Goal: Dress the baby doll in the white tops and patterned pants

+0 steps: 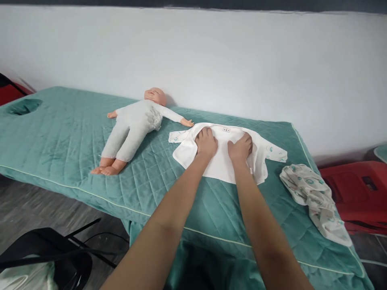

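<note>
A white baby shirt (222, 159) with small printed sleeves lies spread on the green quilted bed cover, its front parted and a label showing at the neck. My left hand (207, 143) rests on the shirt's inner left side, fingers bent and touching the cloth. On the other side, my right hand (240, 148) presses against the right front panel with its thumb apart from the fingers; that panel partly shades the fingertips. Left of the shirt, a baby doll (136, 119) in a white bodysuit lies on its back, one hand close to the left sleeve.
A crumpled printed baby garment (314, 197) lies near the bed's right edge. The green cover (75, 133) has a round hole at far left. Behind is a white wall (242, 64). A red case (356, 189) stands at right, a black chair (45, 245) at lower left.
</note>
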Motion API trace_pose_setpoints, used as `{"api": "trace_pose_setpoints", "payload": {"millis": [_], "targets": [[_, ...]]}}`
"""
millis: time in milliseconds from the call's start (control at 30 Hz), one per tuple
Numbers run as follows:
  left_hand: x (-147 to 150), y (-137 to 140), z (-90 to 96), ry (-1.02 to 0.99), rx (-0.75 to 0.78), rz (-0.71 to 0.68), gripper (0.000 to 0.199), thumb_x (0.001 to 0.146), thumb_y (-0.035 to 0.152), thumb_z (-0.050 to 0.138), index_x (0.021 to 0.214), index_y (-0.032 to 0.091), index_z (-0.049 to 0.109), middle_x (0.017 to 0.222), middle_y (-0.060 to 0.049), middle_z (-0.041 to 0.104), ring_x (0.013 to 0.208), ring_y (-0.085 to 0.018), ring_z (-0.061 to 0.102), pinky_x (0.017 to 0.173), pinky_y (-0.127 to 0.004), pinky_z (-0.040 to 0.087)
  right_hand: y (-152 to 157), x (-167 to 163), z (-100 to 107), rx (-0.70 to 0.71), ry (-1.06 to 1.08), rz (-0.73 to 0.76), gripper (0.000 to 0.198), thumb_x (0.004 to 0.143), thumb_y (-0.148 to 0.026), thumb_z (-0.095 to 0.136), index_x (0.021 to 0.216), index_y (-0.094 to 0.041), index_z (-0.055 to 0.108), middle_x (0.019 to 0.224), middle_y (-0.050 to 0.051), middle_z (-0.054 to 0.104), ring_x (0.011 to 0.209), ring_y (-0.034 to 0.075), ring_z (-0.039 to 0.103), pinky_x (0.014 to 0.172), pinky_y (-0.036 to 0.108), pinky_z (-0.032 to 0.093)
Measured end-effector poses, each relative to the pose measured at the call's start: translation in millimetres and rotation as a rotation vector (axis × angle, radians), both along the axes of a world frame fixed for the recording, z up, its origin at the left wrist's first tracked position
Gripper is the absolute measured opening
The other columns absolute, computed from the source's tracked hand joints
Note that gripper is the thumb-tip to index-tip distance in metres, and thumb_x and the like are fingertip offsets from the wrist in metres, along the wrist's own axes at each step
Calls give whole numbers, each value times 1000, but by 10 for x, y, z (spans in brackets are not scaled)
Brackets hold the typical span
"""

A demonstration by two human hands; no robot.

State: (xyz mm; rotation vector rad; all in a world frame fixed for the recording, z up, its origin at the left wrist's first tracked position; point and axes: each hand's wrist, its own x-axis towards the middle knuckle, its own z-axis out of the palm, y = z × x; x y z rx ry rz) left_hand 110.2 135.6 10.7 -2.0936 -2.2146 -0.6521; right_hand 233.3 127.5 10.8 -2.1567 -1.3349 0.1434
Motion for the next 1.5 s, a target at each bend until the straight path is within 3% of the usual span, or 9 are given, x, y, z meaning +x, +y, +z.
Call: {"api": "trace_pose_setpoints", "payload": {"millis": [167, 367, 433, 567, 767, 1133, 1333, 1500], "targets": [[7, 18, -10, 11, -28, 13, 37, 96, 30, 42, 130, 16, 51, 135, -16, 57, 128, -29, 50, 106, -45, 46, 0, 109, -13, 40, 44, -11, 76, 78, -23, 64, 145, -7, 32, 139, 26, 46, 126, 40, 50, 107, 50, 38], [-3, 42, -45, -6, -23, -8, 53, 96, 29, 40, 148, 17, 37, 147, -16, 51, 139, -31, 43, 112, -49, 41, 15, 120, -39, 80, 106, 2, 59, 76, -20, 63, 129, -12, 40, 128, 22, 54, 120, 36, 54, 106, 48, 40], [-2, 23, -30, 0, -13, 9, 51, 96, 29, 42, 145, 17, 40, 144, -16, 52, 136, -30, 46, 112, -48, 41, 16, 129, -45, 102, 121, -3, 54, 74, -19, 63, 124, -13, 41, 124, 20, 55, 118, 35, 55, 105, 47, 41], [6, -30, 15, 2, 26, 31, 47, 93, 27, 46, 138, 16, 45, 141, -16, 53, 131, -28, 49, 109, -44, 42, 18, 169, -54, 207, 163, -30, 48, 73, -19, 60, 117, -16, 42, 122, 18, 54, 118, 33, 54, 106, 48, 41], [8, -59, 48, 1, 43, 25, 58, 91, 26, 49, 147, 17, 37, 146, -16, 49, 133, -29, 47, 110, -43, 42, 31, 213, -65, 278, 200, -62, 51, 72, -20, 58, 120, -17, 42, 125, 16, 53, 123, 32, 50, 111, 47, 37], [-3, -59, 69, -5, -28, 12, 57, 94, 27, 45, 150, 20, 35, 147, -16, 49, 135, -30, 48, 110, -44, 42, 0, 189, -8, 126, 110, 5, 56, 79, -23, 51, 133, -11, 40, 136, 22, 52, 129, 36, 47, 110, 50, 35], [-13, -33, 32, 19, -47, -20, 36, 96, 23, 40, 130, 16, 52, 132, -16, 60, 124, -28, 56, 103, -40, 47, -42, 139, 18, 82, 127, 77, 58, 81, -22, 49, 136, -7, 39, 137, 25, 53, 130, 36, 50, 109, 49, 38], [-27, -19, 16, 46, -36, -99, 29, 96, 20, 40, 118, 13, 57, 125, -15, 63, 118, -26, 59, 98, -36, 49, -77, 96, 26, 27, 91, 151, 58, 84, -20, 48, 138, -2, 40, 138, 27, 53, 131, 36, 50, 113, 47, 36]]}}
